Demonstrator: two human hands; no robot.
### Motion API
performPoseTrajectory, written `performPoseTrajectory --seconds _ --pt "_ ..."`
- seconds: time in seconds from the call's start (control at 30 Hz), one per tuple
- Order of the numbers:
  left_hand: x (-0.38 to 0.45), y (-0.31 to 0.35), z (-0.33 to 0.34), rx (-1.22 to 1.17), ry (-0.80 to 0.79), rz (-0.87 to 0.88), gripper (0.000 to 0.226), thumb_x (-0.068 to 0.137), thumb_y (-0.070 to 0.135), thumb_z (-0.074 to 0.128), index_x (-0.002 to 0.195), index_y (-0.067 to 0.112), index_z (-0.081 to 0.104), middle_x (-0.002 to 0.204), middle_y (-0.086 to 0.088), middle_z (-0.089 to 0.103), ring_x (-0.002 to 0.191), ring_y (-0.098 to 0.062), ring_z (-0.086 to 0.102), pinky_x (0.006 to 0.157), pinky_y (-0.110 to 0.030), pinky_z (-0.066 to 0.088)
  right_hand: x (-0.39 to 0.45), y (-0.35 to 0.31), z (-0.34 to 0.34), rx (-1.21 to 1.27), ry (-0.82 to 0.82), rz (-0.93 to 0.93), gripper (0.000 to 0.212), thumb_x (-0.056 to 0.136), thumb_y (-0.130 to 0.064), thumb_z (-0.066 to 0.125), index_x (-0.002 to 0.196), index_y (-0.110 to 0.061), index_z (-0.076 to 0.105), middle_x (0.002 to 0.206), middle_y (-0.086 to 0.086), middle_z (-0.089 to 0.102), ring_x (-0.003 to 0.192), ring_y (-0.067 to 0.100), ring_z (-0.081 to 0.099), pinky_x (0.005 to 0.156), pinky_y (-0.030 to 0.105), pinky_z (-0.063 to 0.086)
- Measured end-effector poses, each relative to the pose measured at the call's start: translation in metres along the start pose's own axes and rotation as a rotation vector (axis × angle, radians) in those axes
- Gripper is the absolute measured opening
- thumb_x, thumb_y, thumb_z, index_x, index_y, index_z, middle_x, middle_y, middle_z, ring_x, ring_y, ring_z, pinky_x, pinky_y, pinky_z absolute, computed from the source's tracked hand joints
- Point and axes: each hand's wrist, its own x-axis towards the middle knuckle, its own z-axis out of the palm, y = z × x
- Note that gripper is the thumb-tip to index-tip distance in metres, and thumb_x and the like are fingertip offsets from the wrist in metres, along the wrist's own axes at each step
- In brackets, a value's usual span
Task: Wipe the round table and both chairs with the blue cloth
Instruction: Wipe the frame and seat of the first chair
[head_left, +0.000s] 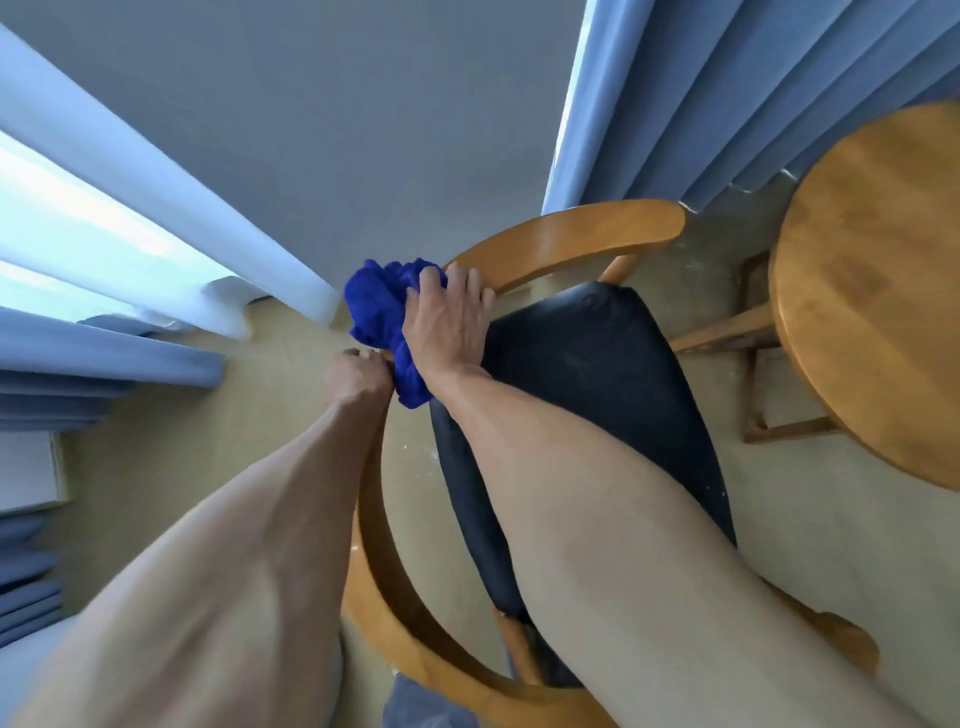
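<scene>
On chair (597, 364) backrest: R hand (447, 322) is gripping blue cloth (379, 317), wiping the curved rail; L hand (356, 376) is clasping rail w/ curled fingers, prob. steadying the chair.

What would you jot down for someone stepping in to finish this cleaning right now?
Right hand presses the bunched blue cloth onto the curved wooden rail of the dark-cushioned wooden chair. Left hand grips that rail just beside the cloth. The round wooden table stands to the right. Only one chair shows. This chair is mid-wipe; whether the table or the other chair is done cannot be told.
</scene>
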Motion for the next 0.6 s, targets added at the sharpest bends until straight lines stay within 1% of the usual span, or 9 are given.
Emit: performPoseTrajectory --seconds 0.07,0.13,0.2,0.27,0.33,0.43,0.47,0.53,0.6 --pt "-0.001 0.021 0.014 -0.004 0.039 0.062 0.031 0.100 0.020 0.041 0.118 0.004 0.061 0.121 -0.020 0.062 0.114 -0.036 0.058 0.084 -0.037 0.044 0.024 0.006 -0.003 0.019 0.031 0.112 0.017 0.096 -0.028 0.051 0.104 -0.016 0.060 0.107 0.006 0.056 0.100 0.026 0.049 0.083 0.037 0.035" --pt "-0.002 0.028 0.023 0.050 0.111 0.127 0.029 0.097 0.018 0.039 0.109 0.003 0.062 0.114 -0.022 0.064 0.109 -0.037 0.059 0.083 -0.037 0.043 0.053 0.023 -0.012 0.033 0.113 0.242 0.018 0.095 -0.024 0.052 0.106 -0.013 0.060 0.108 0.006 0.056 0.101 0.025 0.050 0.086 0.035 0.037" --pt "-0.004 0.021 0.023 0.085 0.168 0.159 0.030 0.096 0.026 0.033 0.091 0.012 0.059 0.105 -0.022 0.065 0.100 -0.039 0.059 0.082 -0.038 0.043 0.082 0.052 -0.029 0.031 0.205 0.370 0.020 0.096 -0.025 0.051 0.107 -0.012 0.061 0.110 0.005 0.057 0.102 0.022 0.050 0.091 0.033 0.040" --pt "-0.006 0.008 0.020 0.130 0.182 0.178 0.039 0.095 0.036 0.025 0.081 0.017 0.056 0.094 -0.020 0.063 0.086 -0.037 0.056 0.077 -0.039 0.041 0.105 0.084 -0.047 0.028 0.296 0.521 0.022 0.097 -0.027 0.051 0.110 -0.012 0.060 0.114 0.005 0.057 0.106 0.022 0.050 0.094 0.034 0.041" --pt "-0.008 -0.001 0.016 0.155 0.181 0.174 0.045 0.096 0.039 0.023 0.081 0.016 0.059 0.085 -0.016 0.058 0.077 -0.034 0.051 0.072 -0.037 0.039 0.121 0.114 -0.065 0.026 0.356 0.718 0.026 0.098 -0.028 0.050 0.115 -0.011 0.058 0.122 0.008 0.055 0.114 0.026 0.050 0.097 0.037 0.041" --pt "-0.009 0.002 0.017 0.141 0.189 0.162 0.047 0.097 0.038 0.023 0.084 0.014 0.061 0.082 -0.012 0.054 0.076 -0.032 0.050 0.071 -0.035 0.037 0.133 0.151 -0.087 0.068 0.413 0.960 0.029 0.097 -0.027 0.047 0.123 -0.015 0.052 0.127 0.005 0.050 0.117 0.024 0.049 0.092 0.034 0.041" --pt "-0.009 0.003 0.016 0.129 0.189 0.147 0.047 0.097 0.037 0.023 0.084 0.013 0.062 0.082 -0.012 0.055 0.076 -0.032 0.050 0.071 -0.035 0.037 0.132 0.155 -0.089 0.095 0.416 0.975 0.031 0.097 -0.027 0.046 0.126 -0.016 0.051 0.127 0.005 0.050 0.117 0.023 0.048 0.092 0.034 0.043" --pt "-0.009 0.003 0.014 0.101 0.183 0.130 0.046 0.096 0.036 0.025 0.084 0.012 0.063 0.081 -0.012 0.056 0.077 -0.032 0.051 0.071 -0.034 0.038 0.120 0.151 -0.083 0.133 0.402 0.896 0.038 0.098 -0.032 0.042 0.133 -0.020 0.051 0.136 0.006 0.047 0.124 0.025 0.045 0.097 0.039 0.044" --pt "-0.012 0.001 0.011 0.055 0.157 0.129 0.040 0.096 0.032 0.030 0.083 0.011 0.062 0.077 -0.009 0.056 0.077 -0.031 0.051 0.071 -0.032 0.037 0.094 0.134 -0.067 0.138 0.360 0.752 0.052 0.096 -0.051 0.044 0.141 -0.025 0.049 0.149 0.009 0.037 0.135 0.026 0.037 0.104 0.036 0.039"
